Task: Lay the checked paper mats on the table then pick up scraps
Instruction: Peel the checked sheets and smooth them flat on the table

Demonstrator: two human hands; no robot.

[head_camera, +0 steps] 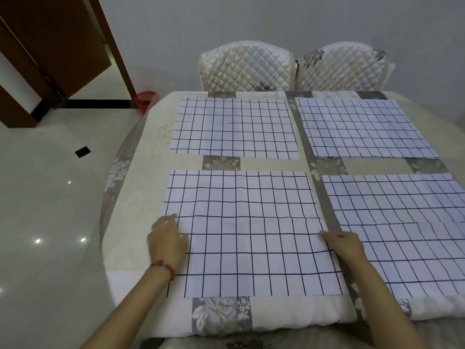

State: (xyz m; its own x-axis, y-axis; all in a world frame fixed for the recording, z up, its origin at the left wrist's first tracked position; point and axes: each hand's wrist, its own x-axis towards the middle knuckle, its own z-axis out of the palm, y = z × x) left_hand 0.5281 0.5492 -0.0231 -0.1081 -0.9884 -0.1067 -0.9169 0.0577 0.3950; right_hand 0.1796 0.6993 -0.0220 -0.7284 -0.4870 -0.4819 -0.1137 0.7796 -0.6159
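Observation:
Several white paper mats with a dark checked grid lie flat on the table. The near left mat is between my hands. My left hand, a red bead bracelet on its wrist, rests flat on that mat's left edge with fingers straight. My right hand lies on its right edge, fingers curled down at the paper's border. A far left mat, a far right mat and a near right mat lie around it. No scraps show on the table.
Two quilted chairs stand at the table's far side. A red bin sits on the floor by the far left corner, near a brown door. A small dark piece lies on the tiled floor.

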